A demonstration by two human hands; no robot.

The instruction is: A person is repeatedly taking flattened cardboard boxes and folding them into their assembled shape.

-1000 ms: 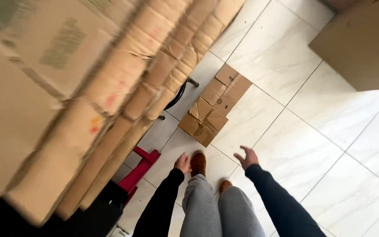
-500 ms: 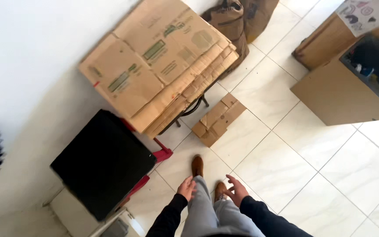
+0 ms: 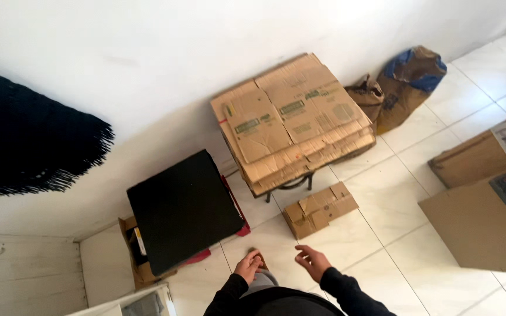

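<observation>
My left hand hangs low in front of me, fingers loosely curled, holding nothing. My right hand is beside it, fingers spread and empty. Both wear dark sleeves. On the white tiled floor just ahead of the right hand lies a small flattened cardboard box. Beyond it a thick stack of flattened cardboard boxes rests on a low dark metal stand by the white wall.
A black square panel stands to the left on a red base. Brown paper sacks lean at the wall. Large cardboard boxes sit at the right. A dark fringed cloth hangs at left.
The view has pulled back and away from the cardboard stack, which now stands farther off. My hands stayed low and empty, the right one now spread.
</observation>
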